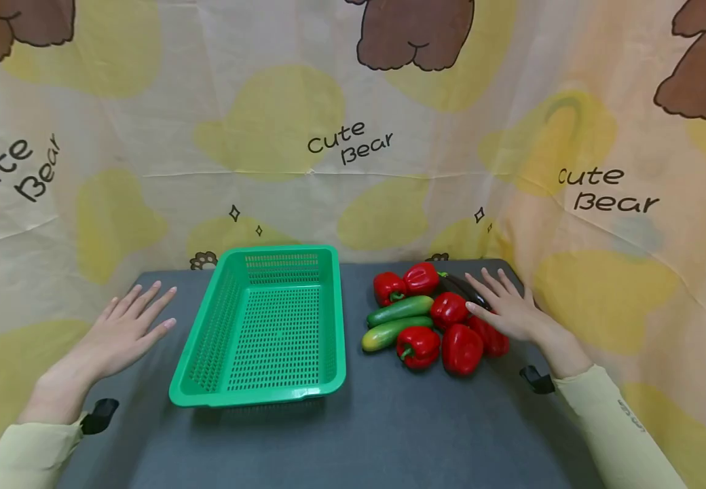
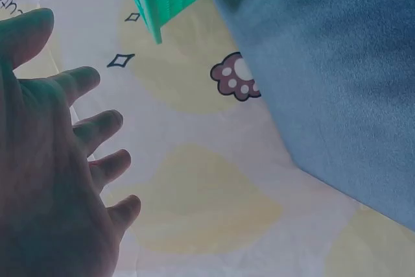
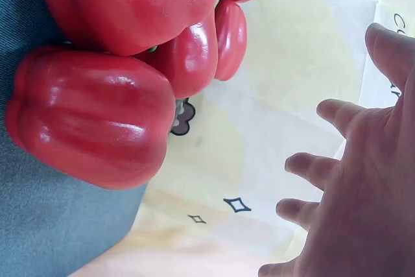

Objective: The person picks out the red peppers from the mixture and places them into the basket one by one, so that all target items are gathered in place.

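A green plastic basket (image 1: 280, 326) with slotted walls stands on the grey table, with nothing inside it. My left hand (image 1: 122, 333) hovers left of the basket, fingers spread, touching nothing. To the basket's right lies a group of several red bell peppers (image 1: 463, 350), two green cucumbers (image 1: 400, 310) and a dark eggplant (image 1: 459, 286). Over the right side of this group hangs my right hand (image 1: 508, 311), fingers straight and spread; it partly hides the eggplant and a pepper. In the right wrist view a red bell pepper (image 3: 91, 115) appears close by, apart from the fingers.
The grey table (image 1: 389, 435) ends at a cloth backdrop (image 1: 267, 136) printed with bears, yellow patches and lettering, which hangs behind and at both sides. Dark straps (image 1: 101, 415) circle both wrists at the sleeve cuffs.
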A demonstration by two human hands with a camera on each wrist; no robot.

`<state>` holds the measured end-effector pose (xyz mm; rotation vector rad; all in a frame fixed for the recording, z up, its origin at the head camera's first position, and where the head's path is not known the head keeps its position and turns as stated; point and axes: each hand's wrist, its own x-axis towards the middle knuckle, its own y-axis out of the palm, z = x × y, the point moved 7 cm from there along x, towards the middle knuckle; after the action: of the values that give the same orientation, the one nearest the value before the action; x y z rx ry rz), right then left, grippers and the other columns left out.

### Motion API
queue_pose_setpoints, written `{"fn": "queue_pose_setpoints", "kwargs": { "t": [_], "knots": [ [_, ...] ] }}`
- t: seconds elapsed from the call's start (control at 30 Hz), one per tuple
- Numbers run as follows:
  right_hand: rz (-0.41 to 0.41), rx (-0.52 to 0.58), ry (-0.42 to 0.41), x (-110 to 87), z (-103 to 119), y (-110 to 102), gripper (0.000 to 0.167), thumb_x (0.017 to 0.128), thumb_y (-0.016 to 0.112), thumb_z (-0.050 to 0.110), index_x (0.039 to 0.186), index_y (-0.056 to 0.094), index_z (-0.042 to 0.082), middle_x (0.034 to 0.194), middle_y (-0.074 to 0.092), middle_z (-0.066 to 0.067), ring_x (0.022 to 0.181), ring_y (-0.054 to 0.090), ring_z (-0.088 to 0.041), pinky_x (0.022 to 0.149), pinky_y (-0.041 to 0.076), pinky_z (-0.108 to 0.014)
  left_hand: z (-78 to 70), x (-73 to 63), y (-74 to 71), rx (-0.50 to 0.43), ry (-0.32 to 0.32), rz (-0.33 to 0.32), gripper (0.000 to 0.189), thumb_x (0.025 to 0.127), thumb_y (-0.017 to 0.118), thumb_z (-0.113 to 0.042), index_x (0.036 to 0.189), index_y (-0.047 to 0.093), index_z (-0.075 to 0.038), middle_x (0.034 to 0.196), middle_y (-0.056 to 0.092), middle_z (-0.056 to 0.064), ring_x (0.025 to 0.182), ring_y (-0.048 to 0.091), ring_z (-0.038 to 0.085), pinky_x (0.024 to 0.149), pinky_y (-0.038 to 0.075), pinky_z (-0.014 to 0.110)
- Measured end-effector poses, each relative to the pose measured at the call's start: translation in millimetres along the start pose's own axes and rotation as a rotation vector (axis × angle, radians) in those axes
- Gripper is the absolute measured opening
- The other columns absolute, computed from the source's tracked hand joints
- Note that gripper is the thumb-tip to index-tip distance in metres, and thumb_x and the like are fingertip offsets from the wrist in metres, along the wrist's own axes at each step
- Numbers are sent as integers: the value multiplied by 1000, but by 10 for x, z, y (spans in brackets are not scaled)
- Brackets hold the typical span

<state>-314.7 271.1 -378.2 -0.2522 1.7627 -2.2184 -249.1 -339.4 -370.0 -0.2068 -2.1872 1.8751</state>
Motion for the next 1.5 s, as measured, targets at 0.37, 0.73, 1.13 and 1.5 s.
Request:
{"fn": "queue_pose_setpoints", "kwargs": {
  "t": [0.37,0.73,1.13,1.5],
  "knots": [
    [-3,-10,15,-5,-63,30,73,95,39,57,154,15,22,158,9,-21,142,-2,-49,99,-9,-74,-30,52,16,0,2,12,68,101,36,-46,154,6,-18,158,5,20,144,-8,42,110,-15,57],
    [-6,-6,19,4,-129,56,73,94,40,57,154,14,22,157,9,-21,141,-1,-50,98,-11,-75,-39,45,22,9,10,-11,68,100,38,-45,154,6,-19,158,7,20,144,-8,41,110,-19,52],
    [-29,80,19,-18,-200,6,71,96,38,55,154,14,22,158,9,-20,141,1,-50,100,-3,-75,-94,79,-40,-37,30,-55,68,98,45,-44,153,19,-13,152,24,25,144,7,44,113,-7,56],
    [-135,341,-24,-103,-389,-8,73,96,50,41,150,21,2,153,23,-25,139,21,-46,108,16,-63,-148,54,-39,-209,-28,-34,68,92,56,-47,148,34,-15,142,41,27,127,37,48,93,30,63]
  ]
}}
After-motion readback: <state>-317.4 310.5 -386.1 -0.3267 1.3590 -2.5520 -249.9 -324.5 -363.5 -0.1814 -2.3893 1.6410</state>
